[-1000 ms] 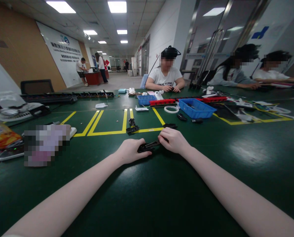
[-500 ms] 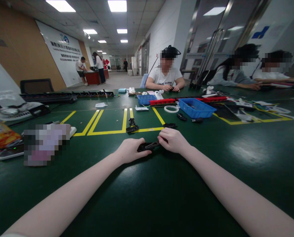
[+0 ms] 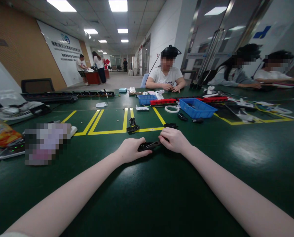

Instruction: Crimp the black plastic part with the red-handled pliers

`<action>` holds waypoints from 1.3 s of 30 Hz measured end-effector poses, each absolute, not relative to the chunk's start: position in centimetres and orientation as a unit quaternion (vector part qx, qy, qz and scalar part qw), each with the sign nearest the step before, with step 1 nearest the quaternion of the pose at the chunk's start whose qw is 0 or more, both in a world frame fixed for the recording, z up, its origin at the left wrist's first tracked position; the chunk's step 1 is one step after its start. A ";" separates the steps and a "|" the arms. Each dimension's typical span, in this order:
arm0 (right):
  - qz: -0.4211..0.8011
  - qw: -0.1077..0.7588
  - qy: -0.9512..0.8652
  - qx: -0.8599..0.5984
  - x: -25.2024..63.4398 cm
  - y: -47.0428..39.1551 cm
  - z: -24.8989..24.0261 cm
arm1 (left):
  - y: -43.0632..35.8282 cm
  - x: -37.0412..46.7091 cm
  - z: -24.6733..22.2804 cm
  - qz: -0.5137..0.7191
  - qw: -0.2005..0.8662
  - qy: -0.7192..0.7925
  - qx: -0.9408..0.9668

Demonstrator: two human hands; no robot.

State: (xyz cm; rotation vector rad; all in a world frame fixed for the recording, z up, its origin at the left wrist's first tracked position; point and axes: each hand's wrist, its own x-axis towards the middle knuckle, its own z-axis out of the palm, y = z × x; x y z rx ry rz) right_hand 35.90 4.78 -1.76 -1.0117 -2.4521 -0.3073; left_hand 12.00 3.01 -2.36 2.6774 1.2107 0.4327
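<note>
Fingers nearly meet over the broad, glossy dark-green table [image 3: 147,197], those of the left hand [image 3: 128,150] parted only by what they grip, those of the right hand [image 3: 175,140] bent into a pinch. Beyond the right fingers, off to their right, I see a rectangular blue plastic bin [image 3: 203,113]; straight past them lies a thin white ring [image 3: 171,111]. Between the two sets of fingers sits an elongated black plastic-looking piece [image 3: 143,147], clasped by the left thumb and forefinger, with a slim dark part [image 3: 154,144] slanting from it to the right fingertips, which seem to hold its end. I'd judge the work there partway: the two lie together, neither put down, though from here I can't tell whether they're fastened. Just past the right fingers rests a flat black part [image 3: 170,125]; beyond the left, a small silvery bit [image 3: 117,120].
</note>
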 end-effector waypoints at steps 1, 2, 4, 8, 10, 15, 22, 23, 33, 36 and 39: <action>-0.112 0.235 -0.892 -0.369 35.9 4.8 -1.8 | 3.0 12.0 -2.4 0.145 0.087 0.404 0.899; -0.112 0.237 -0.892 -0.369 35.9 4.8 -1.8 | 3.0 12.0 -2.3 0.145 0.086 0.403 0.899; -0.112 0.238 -0.891 -0.369 35.9 4.7 -1.8 | 3.0 12.0 -2.3 0.143 0.081 0.406 0.899; -0.112 0.242 -0.891 -0.367 35.6 4.6 -1.8 | 2.9 12.0 -2.3 0.141 0.080 0.410 0.897; -0.112 0.243 -0.891 -0.368 35.6 4.6 -1.7 | 3.0 12.0 -2.3 0.143 0.084 0.411 0.897; -0.114 0.244 -0.889 -0.371 35.7 4.6 -1.6 | 3.0 12.0 -2.4 0.149 0.087 0.409 0.896; -0.113 0.243 -0.889 -0.371 35.8 4.6 -1.5 | 3.0 12.0 -2.3 0.146 0.087 0.407 0.898; -0.113 0.242 -0.890 -0.370 35.7 4.5 -1.5 | 3.0 12.0 -2.3 0.146 0.086 0.405 0.898; -0.120 0.243 -0.890 -0.367 35.3 4.4 -1.8 | 3.1 11.8 -2.6 0.149 0.073 0.395 0.904; -0.124 0.246 -0.890 -0.365 35.5 4.6 -1.8 | 3.1 11.9 -2.6 0.152 0.080 0.395 0.902; -0.127 0.248 -0.889 -0.364 35.7 4.7 -1.7 | 3.1 11.9 -2.5 0.152 0.091 0.397 0.901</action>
